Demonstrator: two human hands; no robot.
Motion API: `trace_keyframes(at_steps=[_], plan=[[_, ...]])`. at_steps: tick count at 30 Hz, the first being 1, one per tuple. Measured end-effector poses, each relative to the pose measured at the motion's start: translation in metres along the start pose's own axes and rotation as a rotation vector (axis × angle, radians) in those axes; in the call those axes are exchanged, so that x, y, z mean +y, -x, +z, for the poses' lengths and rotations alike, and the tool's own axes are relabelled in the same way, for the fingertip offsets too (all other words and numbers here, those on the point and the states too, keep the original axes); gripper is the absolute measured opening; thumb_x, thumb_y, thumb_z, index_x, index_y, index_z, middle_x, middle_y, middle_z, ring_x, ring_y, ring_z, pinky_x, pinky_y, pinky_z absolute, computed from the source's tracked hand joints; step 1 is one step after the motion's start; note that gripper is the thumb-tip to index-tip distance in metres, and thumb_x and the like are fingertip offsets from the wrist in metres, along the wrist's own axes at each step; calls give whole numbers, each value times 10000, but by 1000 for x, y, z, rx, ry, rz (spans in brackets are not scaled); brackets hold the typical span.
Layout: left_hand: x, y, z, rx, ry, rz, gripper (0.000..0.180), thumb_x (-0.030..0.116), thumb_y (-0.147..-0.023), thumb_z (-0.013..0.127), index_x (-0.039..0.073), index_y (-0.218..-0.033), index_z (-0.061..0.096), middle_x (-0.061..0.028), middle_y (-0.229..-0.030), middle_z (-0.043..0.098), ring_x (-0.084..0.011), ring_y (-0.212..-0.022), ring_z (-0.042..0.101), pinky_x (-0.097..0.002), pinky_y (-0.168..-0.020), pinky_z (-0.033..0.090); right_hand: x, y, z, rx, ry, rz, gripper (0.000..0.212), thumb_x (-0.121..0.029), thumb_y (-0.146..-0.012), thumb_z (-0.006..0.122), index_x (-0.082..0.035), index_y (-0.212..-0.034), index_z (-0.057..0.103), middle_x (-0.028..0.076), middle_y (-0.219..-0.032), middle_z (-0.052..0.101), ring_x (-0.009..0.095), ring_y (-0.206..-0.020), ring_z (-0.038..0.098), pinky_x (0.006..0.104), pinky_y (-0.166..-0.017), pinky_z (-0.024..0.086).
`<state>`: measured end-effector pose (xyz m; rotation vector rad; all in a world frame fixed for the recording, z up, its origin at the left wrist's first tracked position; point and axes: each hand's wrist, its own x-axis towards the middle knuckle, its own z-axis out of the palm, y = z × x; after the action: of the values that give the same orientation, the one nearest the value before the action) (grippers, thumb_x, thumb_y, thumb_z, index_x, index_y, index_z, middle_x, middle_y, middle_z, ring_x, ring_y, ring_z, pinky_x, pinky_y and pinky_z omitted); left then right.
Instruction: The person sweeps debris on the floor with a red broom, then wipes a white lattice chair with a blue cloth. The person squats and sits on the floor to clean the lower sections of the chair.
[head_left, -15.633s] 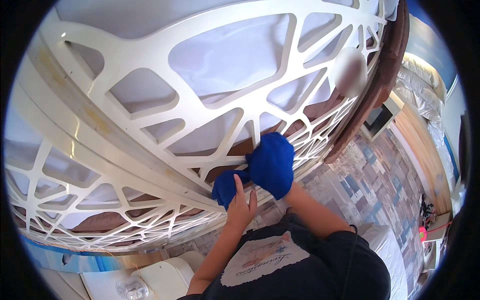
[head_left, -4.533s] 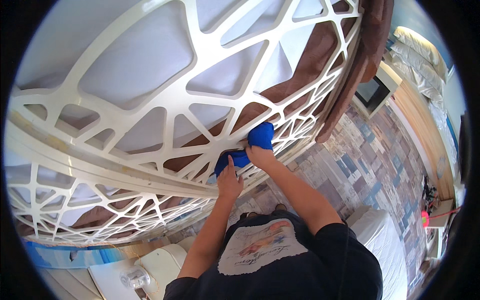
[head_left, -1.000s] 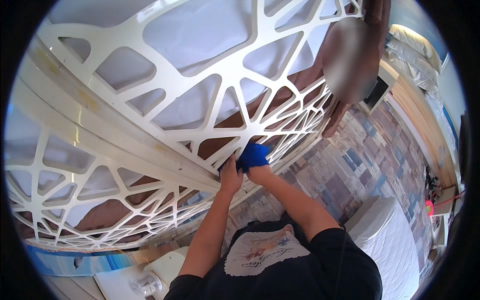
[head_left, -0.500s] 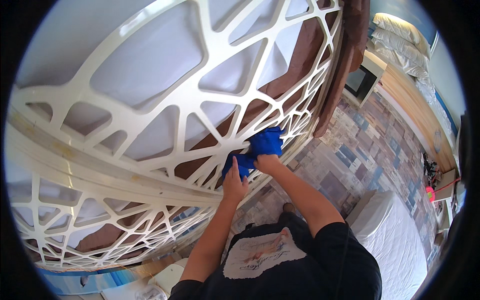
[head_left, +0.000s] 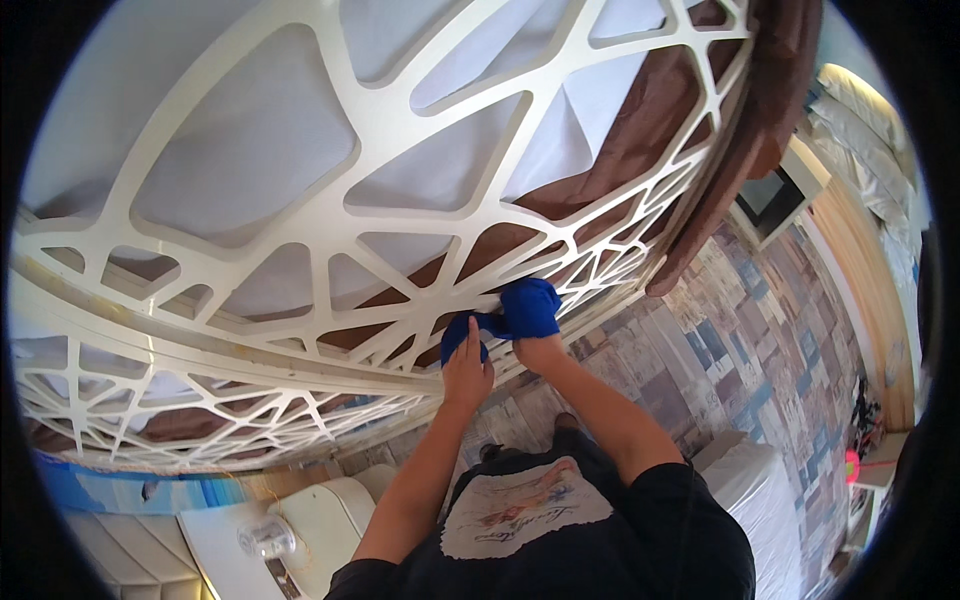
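A blue cloth stretches between my two hands, bunched at both ends, against the lower bars of a white lattice screen. My left hand grips the cloth's left end with the index finger extended along it; part of the fingers is hidden by the cloth. My right hand is tucked behind the larger, right-hand bunch, its fingertips covered. Through the screen's openings show white fabric and brown fabric.
A brown curtain hangs along the screen's right edge. Beyond the patchwork-patterned floor are a framed dark panel and stacked white pillows. A white-covered piece of furniture stands at my right; a pale seat is at lower left.
The view has turned, so the screen sits further left and more floor shows at lower left. Both hands remain on the cloth, with the right-hand bunch slightly lower in view.
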<state>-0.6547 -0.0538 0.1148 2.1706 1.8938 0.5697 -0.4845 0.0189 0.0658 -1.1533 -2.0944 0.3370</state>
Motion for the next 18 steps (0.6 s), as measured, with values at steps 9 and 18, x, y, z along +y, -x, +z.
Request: trace_keyframes(at_steps=[9, 18], plan=[[-26, 82, -5, -70, -82, -192, 891, 146, -793, 645, 49, -1537, 165, -218, -1161, 601, -384, -970, 615, -456, -842, 503, 50, 42, -4, -214, 66, 189, 457, -392, -893, 596, -70, -1217, 611, 208, -1251, 571, 387, -1162, 516, 481, -1017, 385], [-49, 77, 4, -151, -65, -203, 863, 153, -819, 635, 75, -1539, 166, -197, -1197, 599, -386, -984, 617, -475, -817, 517, 81, 6, 56, -460, 236, 452, 741, -602, -979, 320, 4, -852, 727, 228, -818, 688, 371, -881, 663, 487, -893, 467]])
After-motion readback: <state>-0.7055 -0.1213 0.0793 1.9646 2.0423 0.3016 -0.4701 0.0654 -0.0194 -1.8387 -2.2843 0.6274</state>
